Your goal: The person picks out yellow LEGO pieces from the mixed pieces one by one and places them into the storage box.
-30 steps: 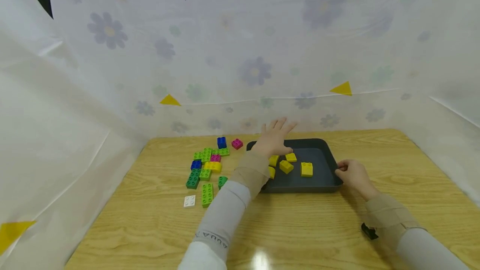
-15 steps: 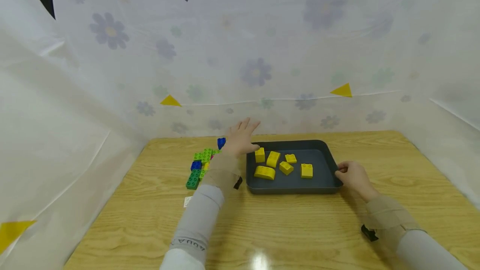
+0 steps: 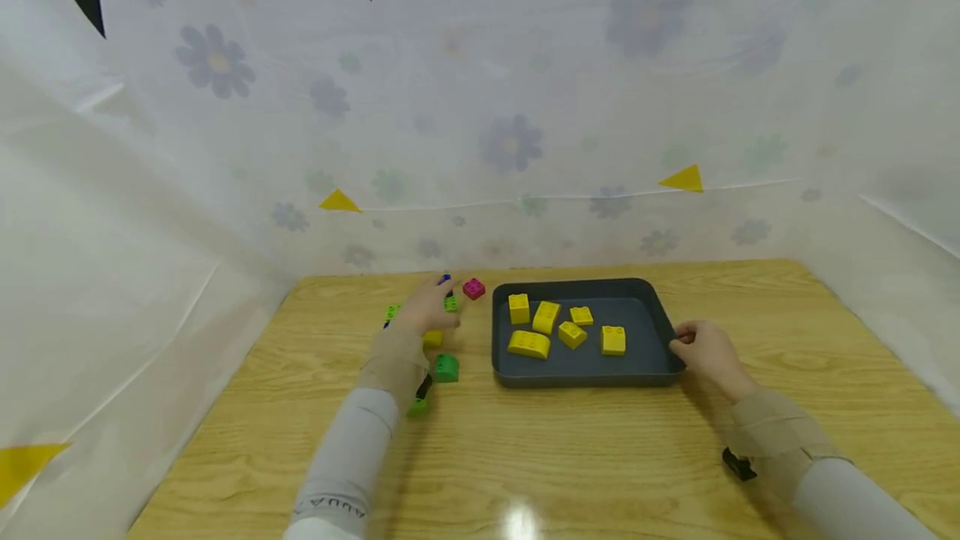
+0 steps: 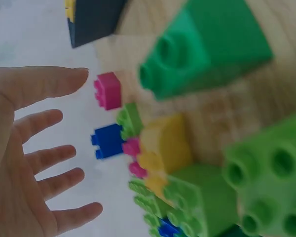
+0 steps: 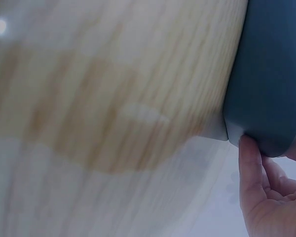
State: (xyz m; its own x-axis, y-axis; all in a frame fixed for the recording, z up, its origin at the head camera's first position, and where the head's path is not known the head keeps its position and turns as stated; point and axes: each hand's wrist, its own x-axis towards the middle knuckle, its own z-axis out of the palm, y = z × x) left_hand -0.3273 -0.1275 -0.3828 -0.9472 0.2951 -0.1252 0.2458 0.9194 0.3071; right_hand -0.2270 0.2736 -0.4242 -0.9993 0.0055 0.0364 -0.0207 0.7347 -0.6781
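My left hand (image 3: 427,308) hovers over the loose bricks left of the tray, its fingers spread and holding nothing. Ahead of it in the left wrist view lie a curved yellow brick (image 4: 172,140), a blue brick (image 4: 109,140) and a pink brick (image 4: 110,92). A dark grey tray (image 3: 637,315) stands on the table with several yellow bricks (image 3: 529,345) inside. At its right wall, my right hand (image 3: 708,354) pinches the tray edge between thumb and fingers, as the right wrist view shows too. The left hand and forearm hide part of the brick group in the head view.
A dark green brick (image 3: 446,368) lies between the left wrist and the tray. Light green bricks (image 4: 202,197) sit close together near the left hand. The wooden table (image 3: 585,457) ends at a white patterned curtain (image 3: 510,215) behind and at both sides.
My left hand has moved left from above the tray to over the loose bricks, uncovering the yellow bricks inside the tray. The right hand has stayed on the tray's edge.
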